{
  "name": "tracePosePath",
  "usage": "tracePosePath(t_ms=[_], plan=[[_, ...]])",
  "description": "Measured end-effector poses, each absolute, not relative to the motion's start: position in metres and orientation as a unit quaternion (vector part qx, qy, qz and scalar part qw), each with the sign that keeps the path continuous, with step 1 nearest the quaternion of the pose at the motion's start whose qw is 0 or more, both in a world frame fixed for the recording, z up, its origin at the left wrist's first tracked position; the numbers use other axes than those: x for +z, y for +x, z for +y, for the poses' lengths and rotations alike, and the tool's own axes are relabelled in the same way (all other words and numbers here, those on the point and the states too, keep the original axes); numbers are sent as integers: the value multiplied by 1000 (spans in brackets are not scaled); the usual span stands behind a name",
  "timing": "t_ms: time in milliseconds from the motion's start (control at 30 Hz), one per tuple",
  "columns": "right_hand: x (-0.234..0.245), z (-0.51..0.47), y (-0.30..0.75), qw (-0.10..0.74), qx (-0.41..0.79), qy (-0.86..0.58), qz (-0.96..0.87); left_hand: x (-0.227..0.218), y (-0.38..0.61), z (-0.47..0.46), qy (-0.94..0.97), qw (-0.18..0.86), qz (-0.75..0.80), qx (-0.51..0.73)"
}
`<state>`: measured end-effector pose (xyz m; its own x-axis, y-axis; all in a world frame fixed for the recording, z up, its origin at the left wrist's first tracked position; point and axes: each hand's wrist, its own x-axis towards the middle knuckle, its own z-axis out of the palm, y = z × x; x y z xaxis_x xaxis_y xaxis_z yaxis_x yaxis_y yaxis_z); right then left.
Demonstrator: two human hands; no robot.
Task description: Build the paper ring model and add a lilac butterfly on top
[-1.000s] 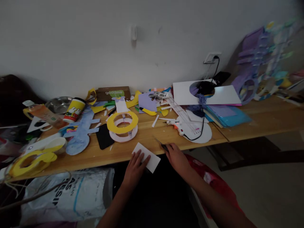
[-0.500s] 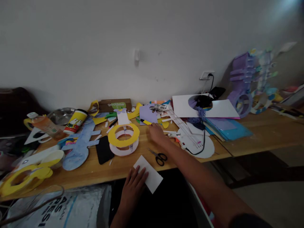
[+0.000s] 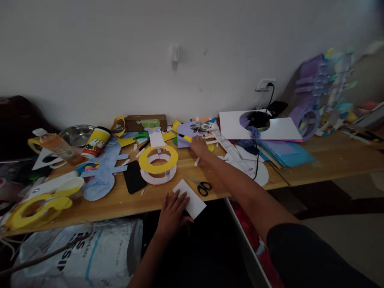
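My left hand (image 3: 173, 212) holds a folded-looking white card (image 3: 195, 203), which juts past the table's front edge. Its fingers lie spread across the top, with the thumb by the lower edge. Farther back, my right hand (image 3: 199, 146) is closed around a yellow and black utility knife (image 3: 187, 139) above a purple sheet (image 3: 183, 130). The knife's tip points left and away from me. Between the hands lie black-handled scissors (image 3: 204, 188). Just left of them stands a yellow and white paper ring frame (image 3: 144, 163).
The wooden table (image 3: 210, 173) carries paper scraps, a blue paper cutout (image 3: 100, 182), a black phone-like slab (image 3: 133, 178) and a yellow cup (image 3: 96, 142). A bottle (image 3: 58, 146) leans at the left. White boards (image 3: 229, 125) and blue folders (image 3: 295, 157) lie at the right.
The view has tilted slightly down. My right hand has lifted the knife's tip from the purple sheet's edge a little back and left. My left hand keeps the card.
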<state>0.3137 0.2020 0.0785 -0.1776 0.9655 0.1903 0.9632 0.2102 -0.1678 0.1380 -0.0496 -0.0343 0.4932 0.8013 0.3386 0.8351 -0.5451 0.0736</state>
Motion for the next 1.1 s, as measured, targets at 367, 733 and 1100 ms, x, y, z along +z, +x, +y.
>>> tracePosePath(t_ms=[367, 733, 1100], plan=[[59, -20, 393, 212, 161, -594, -759, -32, 153, -58, -834, 32, -512, -203], [5, -49, 343, 119, 193, -545, -807, -41, 161, -62, -803, 58, -538, -248], [8, -40, 345, 113, 194, -526, -820, -42, 162, -63, -802, 46, -544, -240]])
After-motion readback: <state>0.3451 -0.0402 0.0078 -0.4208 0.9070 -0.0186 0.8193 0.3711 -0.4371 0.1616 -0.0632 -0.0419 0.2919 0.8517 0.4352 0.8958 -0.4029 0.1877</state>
